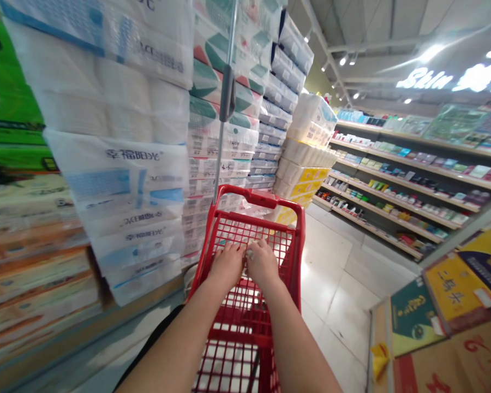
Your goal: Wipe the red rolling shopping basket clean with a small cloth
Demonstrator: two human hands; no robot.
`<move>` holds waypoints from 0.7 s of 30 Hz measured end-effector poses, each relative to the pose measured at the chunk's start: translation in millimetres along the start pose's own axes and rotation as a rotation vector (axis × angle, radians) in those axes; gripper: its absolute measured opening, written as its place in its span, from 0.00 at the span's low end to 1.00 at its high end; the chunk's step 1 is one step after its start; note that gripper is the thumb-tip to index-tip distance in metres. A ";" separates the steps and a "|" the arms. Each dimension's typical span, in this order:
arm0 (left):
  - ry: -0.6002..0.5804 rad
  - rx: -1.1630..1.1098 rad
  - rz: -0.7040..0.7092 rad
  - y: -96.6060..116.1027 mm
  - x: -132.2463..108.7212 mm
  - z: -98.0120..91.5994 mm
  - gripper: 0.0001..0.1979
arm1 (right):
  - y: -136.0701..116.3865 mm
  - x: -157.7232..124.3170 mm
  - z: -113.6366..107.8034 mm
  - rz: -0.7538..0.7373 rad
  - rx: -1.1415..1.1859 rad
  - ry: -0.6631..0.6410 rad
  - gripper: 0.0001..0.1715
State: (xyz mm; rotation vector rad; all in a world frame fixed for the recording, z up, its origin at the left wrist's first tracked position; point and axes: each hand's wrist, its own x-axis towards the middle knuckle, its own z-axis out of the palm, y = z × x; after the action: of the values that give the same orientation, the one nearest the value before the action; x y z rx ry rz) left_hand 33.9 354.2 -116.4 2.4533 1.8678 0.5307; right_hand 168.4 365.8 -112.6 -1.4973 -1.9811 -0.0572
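Your left hand (228, 264), right hand (263, 264) over red plastic mesh cart (300, 240).
Contents unclear; can't tell if your fingers (262, 246) clamp anything.

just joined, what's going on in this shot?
A person is in a store aisle with both bare hands at a red cart. The left hand and right hand are close together over its upper mesh, fingers pointing away from the person. Whether they grip anything is hard to tell. Wrapped paper packs are stacked along the left, boxes sit near on the right, and stocked shelves stand farther off.
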 end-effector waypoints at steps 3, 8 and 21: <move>0.001 -0.006 0.004 0.2 -0.5 -1.6 0.17 | -1.3 -0.2 -2.0 0.041 0.015 0.031 0.11; 0.004 -0.019 0.006 1.5 -1.4 -4.4 0.16 | 1.5 1.0 -5.8 0.162 0.004 0.061 0.12; 0.008 -0.002 0.013 -0.2 -0.2 -1.2 0.17 | 0.2 1.7 -8.8 0.090 0.054 -0.111 0.17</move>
State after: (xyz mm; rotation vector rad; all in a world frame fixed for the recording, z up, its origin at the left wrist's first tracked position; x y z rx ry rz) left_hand 33.3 353.9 -115.3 2.4675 1.8546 0.5441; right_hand 172.4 363.8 -104.9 -1.5829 -1.9828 0.1189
